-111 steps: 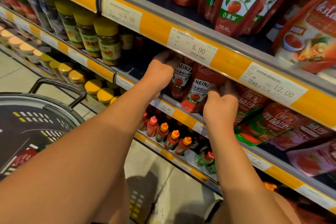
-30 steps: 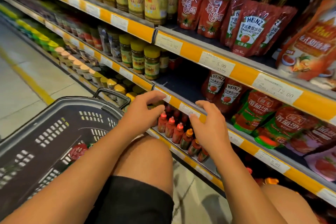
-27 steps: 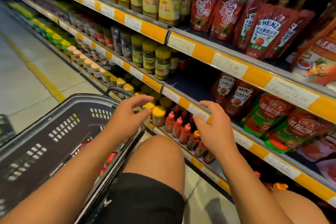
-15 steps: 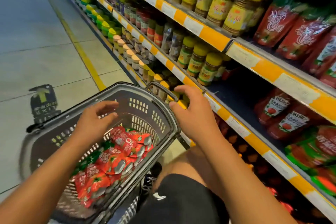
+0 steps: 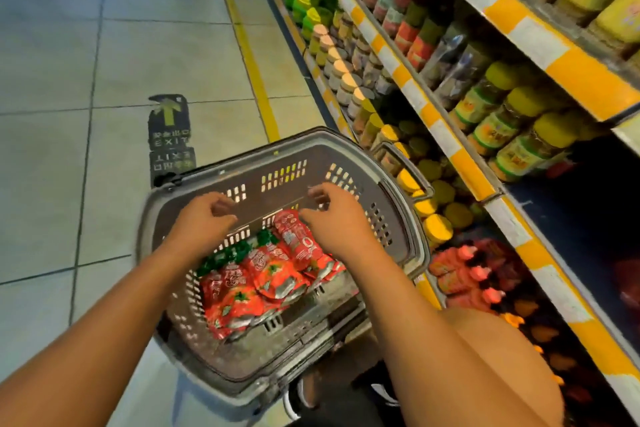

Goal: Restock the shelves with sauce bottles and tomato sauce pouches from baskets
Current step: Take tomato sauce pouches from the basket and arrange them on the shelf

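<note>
Pouches' place: red tomato sauce pouches heaped in the grey basket, mostly toward its left and near side; bare mesh floor to the right.
Direction from hands: straight below and slightly toward the body; both hands above the heap's far end.
Topmost pouch: one pouch propped higher than the rest, long axis running from far-left to near-right, cap end not made out.
Nearer hand: right hand, just beside and partly over that raised pouch; left hand over the basket's left wall, farther from it.
Left hand state: fingers loosely curled downward, nothing held.
Right hand state: fingers bent and spread, reaching down, nothing gripped yet as far as visible.
Likely next need: a short drop of the right hand onto the raised pouch; heap loose and slippery-looking, so neighbours may slide.
Target side: shelves to the right of the basket.
Hidden or unclear: fingertips of both hands blurred; contact between right hand and pouch impossible to settle; pouch count unreadable; lower heap covered by forearms; bottles on low shelf smeared by motion.
</note>
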The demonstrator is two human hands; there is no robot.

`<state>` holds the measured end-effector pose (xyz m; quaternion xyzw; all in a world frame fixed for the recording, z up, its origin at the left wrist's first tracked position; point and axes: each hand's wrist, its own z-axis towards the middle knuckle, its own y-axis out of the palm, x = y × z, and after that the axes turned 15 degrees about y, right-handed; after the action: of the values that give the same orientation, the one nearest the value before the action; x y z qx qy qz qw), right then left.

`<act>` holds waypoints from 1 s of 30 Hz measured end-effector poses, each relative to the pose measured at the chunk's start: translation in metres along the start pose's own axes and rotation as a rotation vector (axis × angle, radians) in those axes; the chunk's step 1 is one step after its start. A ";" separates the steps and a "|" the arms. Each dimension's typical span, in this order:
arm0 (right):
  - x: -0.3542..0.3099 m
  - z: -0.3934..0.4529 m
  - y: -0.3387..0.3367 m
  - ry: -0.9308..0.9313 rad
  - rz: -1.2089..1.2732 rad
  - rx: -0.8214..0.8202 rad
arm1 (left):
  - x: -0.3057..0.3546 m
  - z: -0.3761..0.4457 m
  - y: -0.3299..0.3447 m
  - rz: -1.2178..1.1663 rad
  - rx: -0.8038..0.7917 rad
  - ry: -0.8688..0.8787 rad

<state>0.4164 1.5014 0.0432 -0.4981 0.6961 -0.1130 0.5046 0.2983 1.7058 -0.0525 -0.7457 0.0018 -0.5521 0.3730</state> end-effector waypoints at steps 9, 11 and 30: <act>0.056 0.051 0.019 0.251 -0.234 -0.030 | -0.027 0.020 0.031 0.099 -0.143 -0.130; 0.062 0.061 0.026 0.276 -0.288 -0.058 | -0.030 0.025 0.042 0.118 -0.183 -0.155; 0.078 0.114 0.076 0.416 -0.340 -0.397 | -0.072 0.009 0.149 -0.248 -0.236 -0.656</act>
<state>0.4658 1.5142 -0.1059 -0.6620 0.6996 -0.1568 0.2187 0.3380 1.6332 -0.1959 -0.9156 -0.1444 -0.3205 0.1954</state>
